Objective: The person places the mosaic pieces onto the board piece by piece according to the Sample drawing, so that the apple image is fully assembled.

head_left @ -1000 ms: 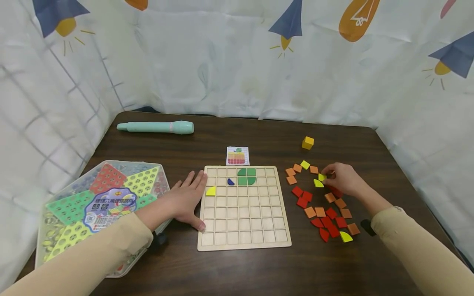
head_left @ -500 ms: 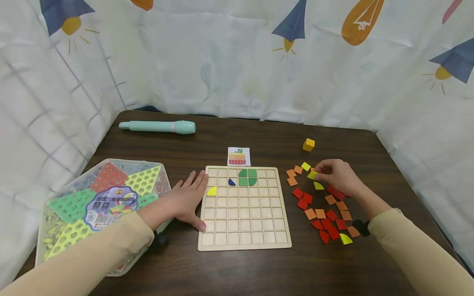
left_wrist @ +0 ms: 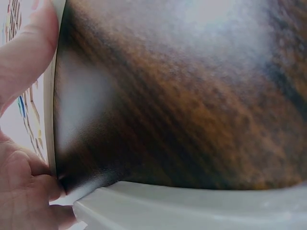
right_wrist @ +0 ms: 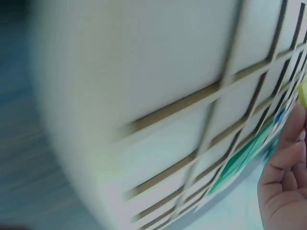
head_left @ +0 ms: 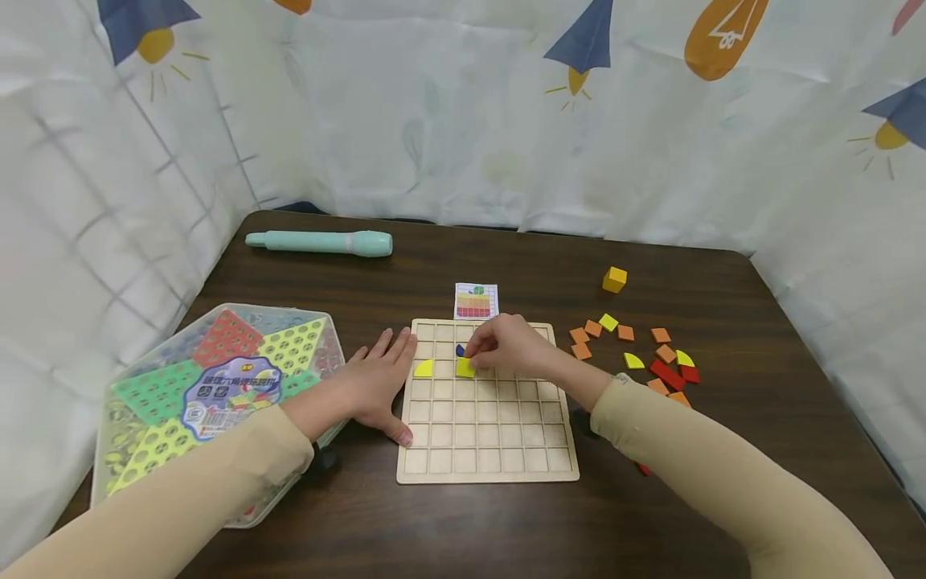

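Note:
The wooden grid board (head_left: 477, 434) lies in the middle of the table. My left hand (head_left: 376, 390) rests along its left edge, fingers straight and spread. With thumb and fingertips, my right hand (head_left: 512, 346) pinches a yellow square tile (head_left: 465, 367) over the upper part of the grid. Just beyond that tile is a dark blue piece (head_left: 460, 351). A yellow quarter-round piece (head_left: 423, 368) sits in a cell near the left edge. Green pieces (right_wrist: 237, 163) show on the board in the right wrist view; in the head view my right hand hides them.
A small pattern card (head_left: 476, 301) lies behind the board. Orange tiles (head_left: 581, 351), red pieces (head_left: 665, 373) and yellow pieces (head_left: 633, 361) are scattered to the right, partly behind my sleeve. A clear game box (head_left: 239, 402) stands left; a mint-green tube (head_left: 318, 242) and yellow cube (head_left: 614, 280) lie farther back.
My right hand has picked a yellow tile from the loose pieces and carried it left over the board. The left hand keeps its place. The head view has shifted slightly.

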Motion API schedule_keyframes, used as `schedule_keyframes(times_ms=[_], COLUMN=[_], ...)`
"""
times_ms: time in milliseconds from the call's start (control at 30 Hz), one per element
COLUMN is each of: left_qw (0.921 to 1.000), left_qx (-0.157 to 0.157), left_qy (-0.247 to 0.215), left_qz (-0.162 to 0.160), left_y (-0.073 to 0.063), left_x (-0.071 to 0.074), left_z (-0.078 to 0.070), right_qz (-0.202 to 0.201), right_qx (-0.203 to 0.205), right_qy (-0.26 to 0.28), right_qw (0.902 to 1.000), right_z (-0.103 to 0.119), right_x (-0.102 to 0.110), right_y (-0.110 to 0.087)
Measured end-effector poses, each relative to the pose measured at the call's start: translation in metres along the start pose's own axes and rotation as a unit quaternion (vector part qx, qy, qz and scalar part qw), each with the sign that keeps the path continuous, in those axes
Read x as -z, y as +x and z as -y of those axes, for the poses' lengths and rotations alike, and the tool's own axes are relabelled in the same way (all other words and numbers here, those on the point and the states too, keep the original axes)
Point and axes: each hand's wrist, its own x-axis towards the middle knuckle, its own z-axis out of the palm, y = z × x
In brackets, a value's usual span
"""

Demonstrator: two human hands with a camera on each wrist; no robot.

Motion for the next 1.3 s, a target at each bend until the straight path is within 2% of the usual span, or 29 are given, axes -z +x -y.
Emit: schedule_keyframes(times_ms=[100,267,667,933,1100,1300], left_qw=[1.0,1.0,0.9999,0.9999,0.9999,0.9999], left_qx=[0.002,0.006,0.007,0.006,0.008,0.007], left_qy=[0.002,0.003,0.011,0.012,0.01,0.008], left_qz=[-0.001,-0.002,0.0,-0.001,0.0,-0.003], left_y=[0.001,0.002,0.001,0.001,0.002,0.0], left_x=[0.0,0.0,0.001,0.001,-0.001,0.0], left_z=[0.001,0.001,0.0,0.0,0.0,0.0], right_qz=[0.006,0.012,-0.007,-0.022,-0.043,-0.086], right_qx=[0.02,0.047,0.023,0.048,0.042,-0.005], right_qy=[-0.016,-0.051,-0.107,-0.132,-0.113,-0.077], right_qw=[0.9996,0.9975,0.9939,0.9898,0.9917,0.9932], right_z=[0.012,0.023,0.033,0.035,0.028,-0.005], right_x=[-0.009,-0.016,-0.025,-0.027,-0.016,0.022], right_y=[0.015,0.025,0.026,0.024,0.014,-0.02])
